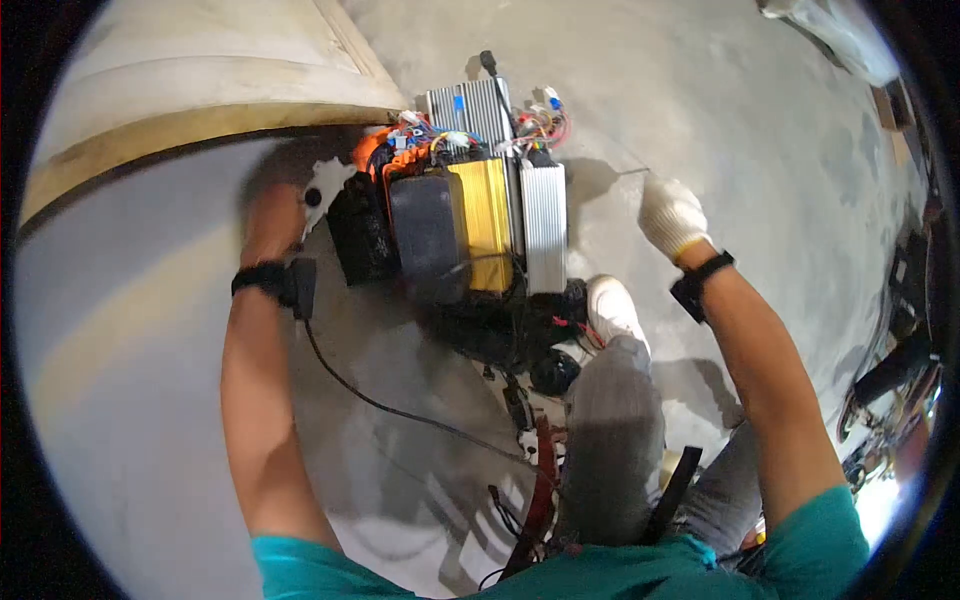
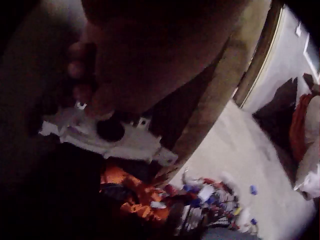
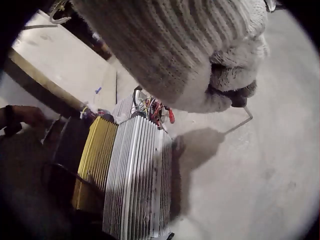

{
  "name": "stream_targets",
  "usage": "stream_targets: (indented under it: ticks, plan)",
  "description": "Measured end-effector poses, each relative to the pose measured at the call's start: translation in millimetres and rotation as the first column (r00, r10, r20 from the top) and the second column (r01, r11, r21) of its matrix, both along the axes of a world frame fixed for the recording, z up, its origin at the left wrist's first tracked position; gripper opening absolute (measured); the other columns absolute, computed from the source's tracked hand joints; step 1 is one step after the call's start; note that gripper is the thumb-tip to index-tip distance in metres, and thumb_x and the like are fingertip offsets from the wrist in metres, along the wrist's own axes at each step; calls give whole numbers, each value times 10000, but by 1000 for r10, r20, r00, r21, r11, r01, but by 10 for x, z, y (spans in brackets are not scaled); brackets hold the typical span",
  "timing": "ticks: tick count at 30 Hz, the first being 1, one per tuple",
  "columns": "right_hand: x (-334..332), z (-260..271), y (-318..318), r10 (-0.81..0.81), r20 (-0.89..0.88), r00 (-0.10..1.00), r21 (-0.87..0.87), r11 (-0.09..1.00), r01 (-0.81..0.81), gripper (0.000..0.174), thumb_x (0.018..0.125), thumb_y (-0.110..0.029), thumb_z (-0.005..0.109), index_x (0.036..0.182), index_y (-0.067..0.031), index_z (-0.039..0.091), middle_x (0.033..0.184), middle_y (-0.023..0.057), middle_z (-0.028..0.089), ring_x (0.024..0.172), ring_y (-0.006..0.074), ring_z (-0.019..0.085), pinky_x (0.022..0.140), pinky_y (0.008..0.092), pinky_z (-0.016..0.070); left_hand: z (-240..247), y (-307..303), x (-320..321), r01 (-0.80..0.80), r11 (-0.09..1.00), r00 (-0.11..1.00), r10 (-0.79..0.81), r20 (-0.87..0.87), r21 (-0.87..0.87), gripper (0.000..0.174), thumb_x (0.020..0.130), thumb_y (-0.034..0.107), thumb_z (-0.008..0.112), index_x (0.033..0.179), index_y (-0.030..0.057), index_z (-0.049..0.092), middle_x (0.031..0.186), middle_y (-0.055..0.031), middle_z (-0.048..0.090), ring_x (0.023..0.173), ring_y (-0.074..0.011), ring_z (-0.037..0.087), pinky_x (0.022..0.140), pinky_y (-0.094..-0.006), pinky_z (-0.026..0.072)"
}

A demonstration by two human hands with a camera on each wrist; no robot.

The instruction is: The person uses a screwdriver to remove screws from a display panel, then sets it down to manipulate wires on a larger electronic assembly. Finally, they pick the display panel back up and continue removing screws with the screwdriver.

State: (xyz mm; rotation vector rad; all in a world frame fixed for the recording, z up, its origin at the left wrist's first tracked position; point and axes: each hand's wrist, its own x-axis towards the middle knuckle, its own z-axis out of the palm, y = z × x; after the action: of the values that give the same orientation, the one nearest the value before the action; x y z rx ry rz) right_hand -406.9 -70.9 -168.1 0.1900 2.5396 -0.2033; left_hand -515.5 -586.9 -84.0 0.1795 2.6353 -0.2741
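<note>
The bare left hand [image 1: 275, 222] grips a pale, irregular bracket-like part [image 1: 325, 190] with a dark round hole. In the left wrist view, curled fingertips lie on the upper edge of this part [image 2: 100, 137]. The gloved right hand [image 1: 673, 215] is held out to the right, curled round a tool with a thin bent metal rod [image 3: 242, 123]. Between the hands stand finned metal boxes, one yellow [image 1: 483, 225] and one silver [image 1: 545, 228], beside a dark block [image 1: 428, 235]. Most of the tool's handle is hidden in the glove.
Coloured wires and connectors [image 1: 455, 138] lie across the tops of the boxes, near an orange piece [image 1: 372, 150]. A large pale curved panel [image 1: 220, 60] stands at the upper left. A white shoe [image 1: 615, 308] is just right of the boxes. Assorted parts line the far right edge.
</note>
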Motion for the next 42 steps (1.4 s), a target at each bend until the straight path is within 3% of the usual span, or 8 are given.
stream_targets:
  ticks: [6,9,11,15,19,26,31,42]
  plan:
    - [411,-108,726,-131,-108,985,-127,985,117,244,888,-191,550,913,16,678,808,244,687,750,373,689,682,447,558,2092,1086,1163,-180,910,984,163,77,373,203,908,103,630,1073,-15,640,1054,-194,672,927,-341,652,820,-390,504]
    - [1111,503,1218,-569,202,797,-432,679,594,313,915,-300,586,901,8,641,701,122,623,582,249,596,557,385,511,2527,1848,1529,-86,704,991,134,-13,705,101,925,35,559,964,-40,615,915,-155,643,855,-258,617,807,-330,483]
    - [1707,856,1616,-695,574,432,-572,37,820,339,945,-404,598,938,-65,588,722,23,580,565,103,513,486,262,440,2747,2551,1793,-21,631,997,76,-35,775,67,912,17,571,949,-35,591,1004,-129,622,944,-223,594,866,-326,469]
    - [3017,1478,2344,-744,619,253,-699,-374,610,242,975,-313,602,1025,-77,580,811,45,616,631,118,569,542,268,506,2832,3750,2243,329,324,900,-392,-190,887,64,873,28,596,913,-21,602,1278,-187,593,1060,-276,586,967,-370,442]
    - [4180,2036,2503,-782,558,278,-805,-428,411,316,973,-238,625,1218,-56,544,969,48,620,802,122,603,745,307,556,2783,4679,2882,-87,-7,744,-665,60,996,72,918,78,608,944,12,600,1407,-178,531,1214,-297,538,1036,-418,404]
    - [5429,2798,2040,-837,530,132,-846,-512,151,435,912,-251,681,1237,-8,524,873,7,534,766,109,542,786,297,534,2041,5992,3922,-795,296,-44,-899,437,529,106,945,100,635,1010,20,611,1453,-162,475,1306,-247,490,1067,-375,401]
    - [5780,3069,1784,-787,610,90,-768,-615,-179,417,972,-272,638,1309,-46,543,1081,70,651,876,131,653,629,241,576,1587,6210,4657,-892,361,-152,-805,573,271,443,952,28,591,1390,13,525,1355,-103,590,1230,-195,565,1078,-337,416]
    - [6298,2644,1902,-862,485,143,-821,-506,-263,376,922,-196,682,1252,-58,567,1115,50,654,920,111,652,740,261,554,1887,6070,5358,-507,334,397,-727,560,794,319,931,-20,555,1235,56,620,1403,-81,515,1148,-153,581,941,-294,483]
